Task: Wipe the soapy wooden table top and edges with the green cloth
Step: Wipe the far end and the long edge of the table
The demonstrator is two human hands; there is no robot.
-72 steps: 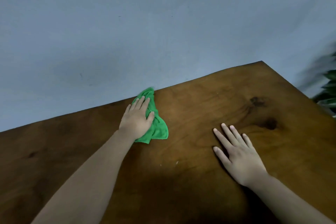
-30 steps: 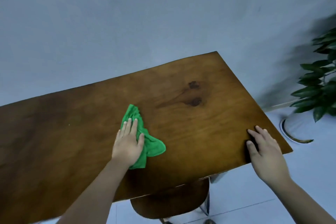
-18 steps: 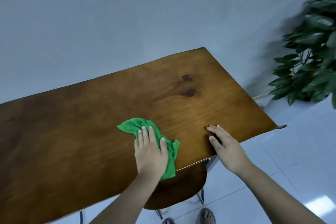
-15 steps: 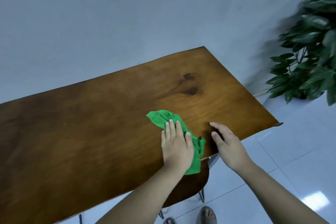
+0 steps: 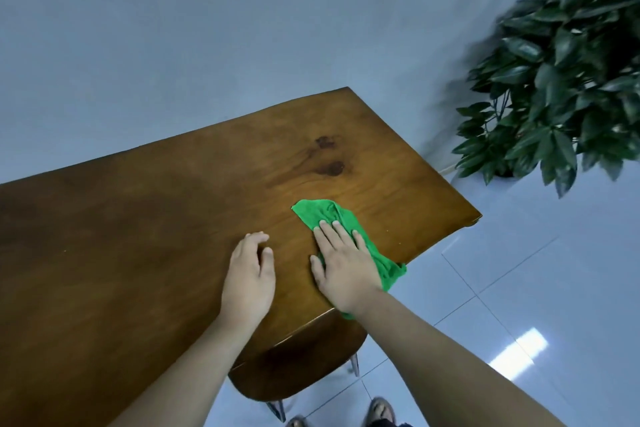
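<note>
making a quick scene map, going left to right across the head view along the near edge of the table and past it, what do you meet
left hand → right hand → green cloth under and past that hand → table near right corner → potted plant

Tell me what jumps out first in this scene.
A bright green cloth lies pressed flat under the right hand near the brown wooden table's front-right edge, spilling over it. The left hand rests on bare wood beside it. A dark leafy plant fills the right corner.
</note>
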